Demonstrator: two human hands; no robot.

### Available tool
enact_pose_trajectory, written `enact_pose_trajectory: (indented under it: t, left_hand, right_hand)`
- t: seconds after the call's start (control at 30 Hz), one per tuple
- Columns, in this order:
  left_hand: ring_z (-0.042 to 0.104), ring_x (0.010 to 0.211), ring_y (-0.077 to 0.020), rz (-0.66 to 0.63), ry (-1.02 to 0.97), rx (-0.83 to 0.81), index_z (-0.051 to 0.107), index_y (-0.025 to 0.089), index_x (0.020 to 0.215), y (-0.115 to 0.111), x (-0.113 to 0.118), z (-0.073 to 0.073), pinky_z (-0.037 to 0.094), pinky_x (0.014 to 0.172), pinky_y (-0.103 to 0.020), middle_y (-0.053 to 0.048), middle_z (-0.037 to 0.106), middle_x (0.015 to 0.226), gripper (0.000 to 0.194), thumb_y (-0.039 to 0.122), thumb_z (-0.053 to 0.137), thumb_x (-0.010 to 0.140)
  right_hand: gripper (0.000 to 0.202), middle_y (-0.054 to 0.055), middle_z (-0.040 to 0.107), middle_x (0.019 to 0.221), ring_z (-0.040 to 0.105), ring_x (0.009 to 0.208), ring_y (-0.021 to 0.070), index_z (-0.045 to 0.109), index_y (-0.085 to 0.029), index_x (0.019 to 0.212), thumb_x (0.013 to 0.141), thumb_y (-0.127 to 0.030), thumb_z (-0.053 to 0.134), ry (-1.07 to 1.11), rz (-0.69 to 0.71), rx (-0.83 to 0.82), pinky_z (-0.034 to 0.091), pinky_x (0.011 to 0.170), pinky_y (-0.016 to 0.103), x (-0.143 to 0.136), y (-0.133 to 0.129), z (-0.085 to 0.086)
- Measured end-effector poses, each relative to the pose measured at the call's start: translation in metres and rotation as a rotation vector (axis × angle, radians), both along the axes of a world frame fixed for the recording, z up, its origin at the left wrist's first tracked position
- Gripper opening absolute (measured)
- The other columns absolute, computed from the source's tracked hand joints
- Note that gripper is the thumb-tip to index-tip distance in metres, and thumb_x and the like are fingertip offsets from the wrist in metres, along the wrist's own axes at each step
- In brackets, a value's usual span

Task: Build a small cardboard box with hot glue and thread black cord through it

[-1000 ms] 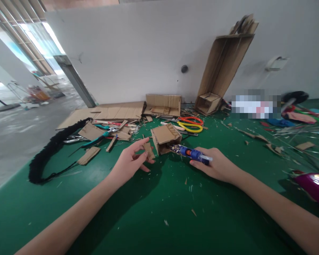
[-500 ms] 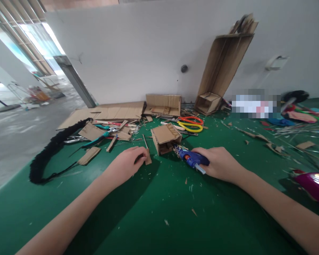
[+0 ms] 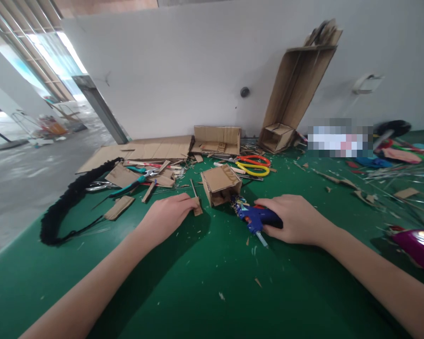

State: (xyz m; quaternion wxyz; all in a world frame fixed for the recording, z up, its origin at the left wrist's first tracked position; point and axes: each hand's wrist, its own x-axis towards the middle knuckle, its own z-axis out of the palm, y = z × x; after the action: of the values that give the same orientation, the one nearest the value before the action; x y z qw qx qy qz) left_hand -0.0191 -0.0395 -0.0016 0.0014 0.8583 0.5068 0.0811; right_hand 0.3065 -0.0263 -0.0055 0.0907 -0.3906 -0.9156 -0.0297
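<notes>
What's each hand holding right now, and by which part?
The right hand grips a blue hot-glue gun by its handle; the left hand holds a small cardboard piece with fingertips at its upper left edge.

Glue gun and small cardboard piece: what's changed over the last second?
The left hand has turned palm-down and lowered the cardboard piece toward the table. The right hand has swung the blue glue gun, so its glue stick now points toward the person instead of rightward. Neither hand let go. The cardboard box and scissors stayed put.
</notes>
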Motion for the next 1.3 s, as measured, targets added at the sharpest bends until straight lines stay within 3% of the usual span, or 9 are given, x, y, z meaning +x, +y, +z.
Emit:
enact_pose_trajectory:
  t: [0.27, 0.53, 0.77, 0.87, 0.97, 1.03, 1.1, 1.17, 1.3]
  left_hand:
    - [0.061, 0.076, -0.0176, 0.023, 0.229, 0.076, 0.058, 0.017, 0.100, 0.006, -0.003, -0.005, 0.045, 0.062, -0.026, -0.006, 0.059, 0.094, 0.027, 0.016, 0.032, 0.092]
    - [0.058, 0.085, -0.0213, 0.033, 0.286, 0.102, 0.056, 0.016, 0.093, 0.006, -0.001, -0.001, 0.046, 0.064, -0.029, -0.009, 0.056, 0.093, 0.028, 0.003, 0.034, 0.083]
    - [0.057, 0.073, -0.0164, 0.101, -0.043, 0.039, 0.045, 0.020, 0.095, -0.004, -0.004, 0.007, 0.043, 0.064, -0.029, -0.006, 0.052, 0.102, 0.017, 0.015, 0.030, 0.092]
    - [0.055, 0.082, -0.0163, 0.004, -0.277, 0.037, 0.040, 0.021, 0.093, -0.019, 0.011, 0.015, 0.045, 0.073, -0.032, -0.007, 0.049, 0.103, 0.015, 0.011, 0.029, 0.090]
    - [0.052, 0.082, -0.0148, -0.120, -0.423, -0.050, 0.039, 0.021, 0.092, -0.040, 0.035, 0.019, 0.045, 0.076, -0.032, -0.006, 0.048, 0.104, 0.017, 0.007, 0.032, 0.086]
    - [0.052, 0.079, -0.0140, -0.185, -0.492, -0.146, 0.040, 0.022, 0.091, -0.054, 0.052, 0.016, 0.046, 0.072, -0.030, -0.006, 0.048, 0.103, 0.019, 0.005, 0.034, 0.085]
    - [0.052, 0.079, -0.0143, -0.212, -0.548, -0.228, 0.040, 0.022, 0.089, -0.065, 0.064, 0.011, 0.046, 0.071, -0.029, -0.005, 0.049, 0.101, 0.017, 0.006, 0.034, 0.086]
    - [0.051, 0.079, -0.0140, -0.213, -0.585, -0.277, 0.039, 0.022, 0.088, -0.070, 0.071, 0.006, 0.046, 0.070, -0.029, -0.005, 0.049, 0.100, 0.016, 0.007, 0.032, 0.087]
    - [0.047, 0.079, -0.0128, -0.227, -0.618, -0.374, 0.038, 0.022, 0.086, -0.068, 0.072, 0.006, 0.044, 0.071, -0.027, -0.003, 0.047, 0.099, 0.015, 0.010, 0.031, 0.091]
  right_hand:
    - [0.044, 0.011, 0.068, 0.088, 0.060, 0.077, 0.0231, 0.058, -0.013, 0.118, 0.083, -0.039, 0.051, -0.013, 0.077, 0.023, 0.043, 0.070, 0.037, -0.002, -0.001, 0.004]
    - [0.044, 0.014, 0.060, 0.106, 0.056, 0.094, 0.0266, 0.057, -0.016, 0.118, 0.081, -0.038, 0.055, 0.055, 0.109, 0.046, 0.045, 0.079, 0.043, -0.001, -0.002, 0.008]
    - [0.035, 0.013, 0.061, 0.104, 0.057, 0.093, 0.0253, 0.050, -0.016, 0.119, 0.089, -0.033, 0.049, 0.205, 0.089, 0.156, 0.046, 0.079, 0.042, -0.003, -0.007, 0.013]
    - [0.037, 0.010, 0.061, 0.102, 0.059, 0.085, 0.0204, 0.044, -0.020, 0.123, 0.089, -0.034, 0.050, 0.330, 0.068, 0.036, 0.049, 0.072, 0.035, -0.014, -0.020, 0.025]
    - [0.043, 0.010, 0.059, 0.110, 0.059, 0.093, 0.0201, 0.043, -0.021, 0.125, 0.087, -0.037, 0.056, 0.350, 0.176, -0.072, 0.050, 0.075, 0.033, -0.032, -0.038, 0.033]
    - [0.033, 0.010, 0.060, 0.110, 0.058, 0.096, 0.0199, 0.048, -0.020, 0.116, 0.088, -0.036, 0.055, 0.337, 0.281, -0.084, 0.049, 0.075, 0.031, -0.044, -0.048, 0.033]
    - [0.013, 0.006, 0.063, 0.096, 0.059, 0.087, 0.0172, 0.054, -0.019, 0.098, 0.092, -0.029, 0.048, 0.324, 0.342, -0.091, 0.047, 0.071, 0.029, -0.050, -0.054, 0.029]
    - [0.013, 0.003, 0.063, 0.083, 0.058, 0.075, 0.0151, 0.053, -0.019, 0.085, 0.093, -0.021, 0.043, 0.313, 0.344, -0.106, 0.045, 0.064, 0.028, -0.053, -0.057, 0.024]
    - [0.006, 0.001, 0.062, 0.078, 0.055, 0.066, 0.0135, 0.051, -0.019, 0.083, 0.087, -0.018, 0.049, 0.314, 0.304, -0.150, 0.039, 0.057, 0.027, -0.049, -0.058, 0.022]
